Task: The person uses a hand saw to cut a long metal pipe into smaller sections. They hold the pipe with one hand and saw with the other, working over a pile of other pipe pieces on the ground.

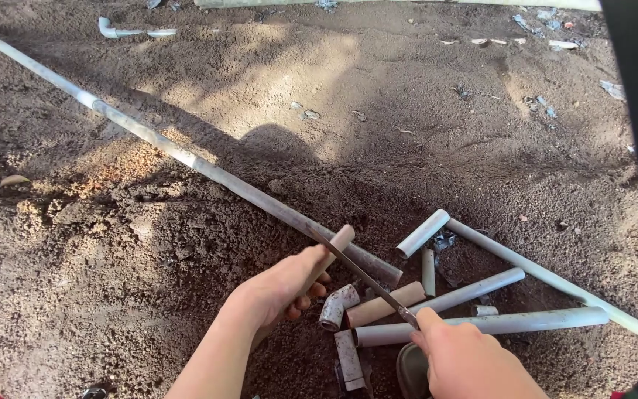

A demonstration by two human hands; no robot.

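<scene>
My left hand [282,284] grips a short pale pipe piece [340,239], held up at a slant above the dirt. My right hand [463,355] holds a thin hacksaw blade [359,272] that lies across that pipe piece near its upper end. Just below the hands lie a white elbow fitting [336,306], a tan pipe stub [385,304] and several longer white pipe lengths [481,322].
A long grey pipe [179,154] runs diagonally across the loose brown soil from the upper left to the hands. Another white pipe [548,279] slants off to the right edge. A bent pipe piece [116,31] lies at the top left. Scraps litter the far ground.
</scene>
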